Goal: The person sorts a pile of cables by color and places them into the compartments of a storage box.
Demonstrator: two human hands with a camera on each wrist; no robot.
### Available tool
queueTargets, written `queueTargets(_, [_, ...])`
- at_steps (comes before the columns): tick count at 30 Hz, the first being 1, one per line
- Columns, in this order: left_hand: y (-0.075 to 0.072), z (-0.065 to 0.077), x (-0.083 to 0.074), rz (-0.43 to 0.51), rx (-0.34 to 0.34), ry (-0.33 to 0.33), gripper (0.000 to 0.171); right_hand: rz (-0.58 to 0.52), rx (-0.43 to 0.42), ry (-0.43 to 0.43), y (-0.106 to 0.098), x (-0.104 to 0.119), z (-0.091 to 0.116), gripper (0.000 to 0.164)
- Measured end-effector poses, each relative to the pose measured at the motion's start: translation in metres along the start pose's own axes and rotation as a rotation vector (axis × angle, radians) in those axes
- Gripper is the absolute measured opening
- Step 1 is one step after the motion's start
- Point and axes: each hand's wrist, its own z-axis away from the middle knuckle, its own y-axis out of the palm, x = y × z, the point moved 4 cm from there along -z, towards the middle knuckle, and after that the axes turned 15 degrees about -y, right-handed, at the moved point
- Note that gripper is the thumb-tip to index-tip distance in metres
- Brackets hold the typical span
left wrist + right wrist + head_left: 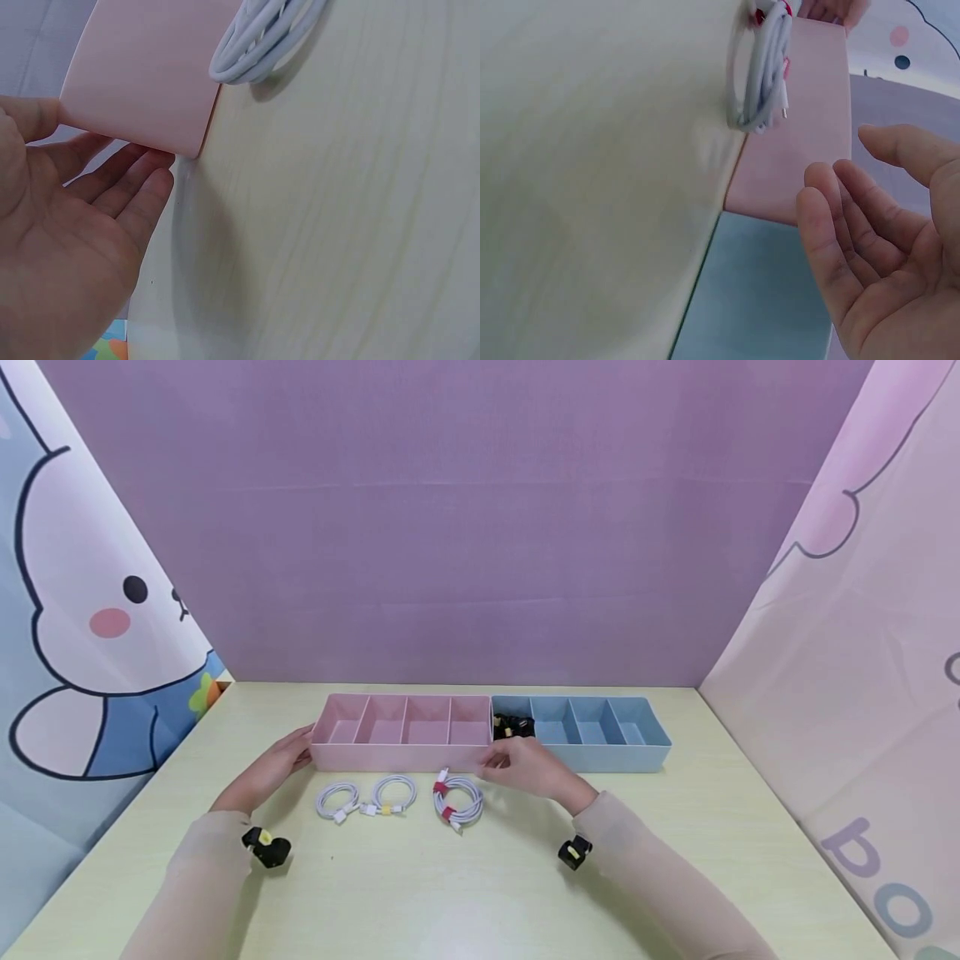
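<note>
My left hand [273, 762] is at the left end of the pink divided box [401, 758]. In the left wrist view its fingertips [159, 180] touch the box's end wall, with the thumb at the rim. My right hand [528, 766] hovers in front of the spot where the pink box meets the blue divided box [600, 760]. Its fingers are loosely bent, the thumb stands apart, and nothing is between them in the right wrist view. Close to it on the table lies a coiled white cable [468, 817] with red ties.
Two more coiled white cables, one plain [321, 808] and one with a yellow tie [387, 809], lie before the pink box. A black bundle with yellow bits [514, 726] fills the blue box's leftmost compartment. Behind the table [420, 902] hangs a purple backdrop [465, 543].
</note>
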Motion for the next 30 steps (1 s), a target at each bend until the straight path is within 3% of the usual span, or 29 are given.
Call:
queueTargets(13, [0.0,-0.001,0.002,-0.001,0.0,0.0,0.075,0.036,0.061,-0.028,0.016,-0.001,-0.002,0.023])
queueTargets(30, [0.0,0.0,0.0,0.01,0.001,0.01,0.075,0.07,0.142,0.017,0.025,-0.005,-0.007,0.029])
